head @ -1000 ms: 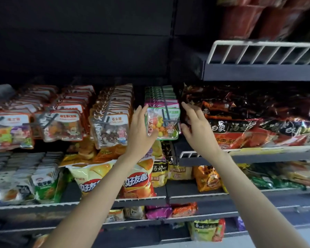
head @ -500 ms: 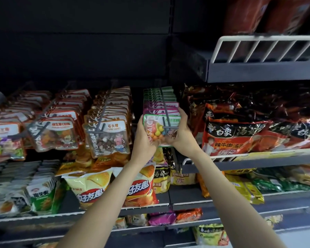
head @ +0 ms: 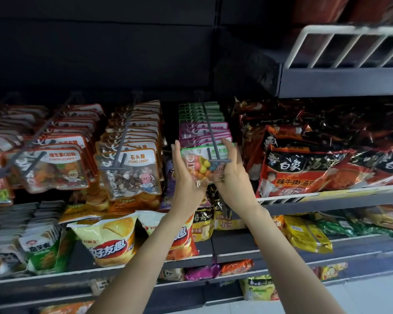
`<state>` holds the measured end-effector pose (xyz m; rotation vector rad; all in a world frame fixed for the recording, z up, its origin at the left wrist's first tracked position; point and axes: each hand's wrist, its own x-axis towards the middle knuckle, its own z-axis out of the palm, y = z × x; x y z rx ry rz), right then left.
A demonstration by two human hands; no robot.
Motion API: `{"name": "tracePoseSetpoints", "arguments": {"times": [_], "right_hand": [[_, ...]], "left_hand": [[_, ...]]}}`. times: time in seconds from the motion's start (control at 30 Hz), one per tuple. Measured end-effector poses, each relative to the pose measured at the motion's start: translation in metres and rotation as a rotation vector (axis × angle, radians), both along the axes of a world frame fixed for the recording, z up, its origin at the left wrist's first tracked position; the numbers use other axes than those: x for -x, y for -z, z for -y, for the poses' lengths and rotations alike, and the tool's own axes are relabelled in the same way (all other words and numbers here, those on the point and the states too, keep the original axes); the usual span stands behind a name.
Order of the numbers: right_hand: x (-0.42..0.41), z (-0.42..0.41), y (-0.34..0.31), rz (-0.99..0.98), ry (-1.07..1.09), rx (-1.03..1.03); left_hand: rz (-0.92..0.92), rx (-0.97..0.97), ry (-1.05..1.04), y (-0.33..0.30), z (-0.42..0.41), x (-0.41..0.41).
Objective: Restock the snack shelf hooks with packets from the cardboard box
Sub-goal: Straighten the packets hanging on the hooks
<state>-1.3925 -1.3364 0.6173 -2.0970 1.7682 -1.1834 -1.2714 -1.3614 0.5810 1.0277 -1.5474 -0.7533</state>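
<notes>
Item: green-edged sweet packet point(head: 202, 165), front of the fourth hook point(head: 210, 130), centre of the upper hanging row. I have it between both hands. Clear film front, coloured round sweets visible inside, white header card at the top where the hook passes through.

Handling, my estimate: light, soft-sided, the film likely slippery and easy to crumple; contents loose and shifting. The header card looks like the stiffest part, so I would hold near the top corners and guide the hole along the rod, not squeeze the belly.

Left hand point(head: 186, 177): fingers nearly straight, palm laid against the packet's left edge, supporting it.
Right hand point(head: 230, 171): fingers curled round the right edge, thumb side near the hook's crossbar; it grips the packet.

Behind it on the same hook: purple packets point(head: 204, 132), then green ones further back.
Next hook left: stone candy packets point(head: 132, 171).
Right, on a shelf: red noodle bags point(head: 304, 171).
Below: yellow crisp bags point(head: 107, 241).
Cardboard box: not in view.
</notes>
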Motion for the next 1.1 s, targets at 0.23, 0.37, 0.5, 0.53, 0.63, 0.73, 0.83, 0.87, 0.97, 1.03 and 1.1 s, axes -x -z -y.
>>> {"name": "tracePoseSetpoints", "arguments": {"times": [0.23, 0.37, 0.5, 0.53, 0.63, 0.73, 0.83, 0.87, 0.97, 1.03, 1.1], "right_hand": [[0.014, 0.001, -0.006, -0.007, 0.102, 0.005], [0.012, 0.0, -0.005, 0.096, 0.092, -0.025], [0.015, 0.0, 0.0, 0.16, 0.066, -0.035], [0.016, -0.001, 0.0, 0.16, 0.057, -0.036], [0.016, -0.01, -0.006, 0.111, 0.044, -0.013], [0.019, -0.013, -0.019, 0.058, 0.016, 0.084], [0.023, -0.004, -0.039, -0.01, -0.009, 0.133], [0.025, 0.004, -0.045, -0.054, -0.019, 0.121], [0.027, 0.033, -0.058, -0.196, -0.078, -0.012], [0.025, 0.05, -0.061, -0.313, -0.115, -0.165], [0.023, 0.058, -0.06, -0.411, -0.147, -0.286]], "left_hand": [[-0.1, -0.09, 0.027, 0.001, -0.007, 0.004], [-0.128, -0.089, 0.029, 0.001, -0.007, 0.002], [-0.142, -0.045, 0.056, 0.0, -0.006, -0.002], [-0.147, -0.032, 0.074, 0.001, -0.007, -0.002], [-0.149, -0.014, 0.102, -0.01, -0.017, -0.003], [-0.159, 0.056, 0.044, -0.034, -0.027, -0.004], [-0.026, 0.151, -0.048, -0.063, -0.019, -0.012], [0.081, 0.162, -0.079, -0.071, -0.01, -0.014], [0.501, 0.122, -0.105, -0.088, 0.017, -0.016], [0.754, 0.001, -0.058, -0.092, 0.032, -0.014], [0.895, -0.097, -0.023, -0.092, 0.037, -0.013]]}}
